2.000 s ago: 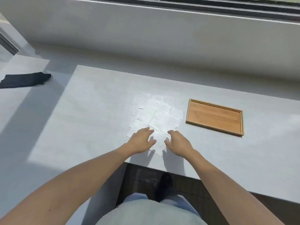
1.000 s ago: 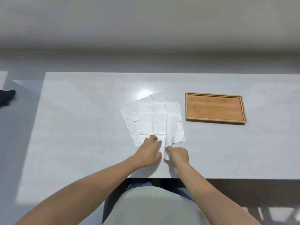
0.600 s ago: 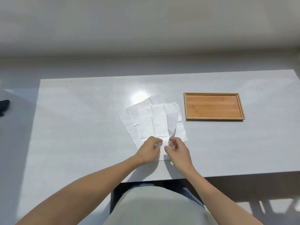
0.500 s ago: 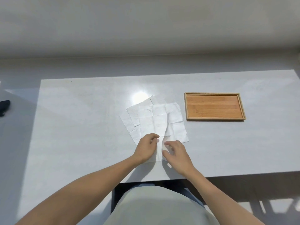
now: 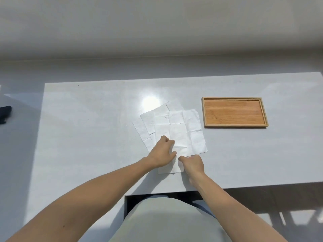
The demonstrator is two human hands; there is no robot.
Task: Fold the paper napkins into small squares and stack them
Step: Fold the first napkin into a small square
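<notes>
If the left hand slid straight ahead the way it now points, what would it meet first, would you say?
Only more napkins: the left hand already rests on the spread pile, pointing up and right. The wooden tray probably lies right of that line.

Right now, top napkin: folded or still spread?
Spread. The top napkin lies flat and open on the pile, crease lines showing, with the left hand and right hand at its near edge.

No text, label, brand or number can be read anywhere here.
</notes>
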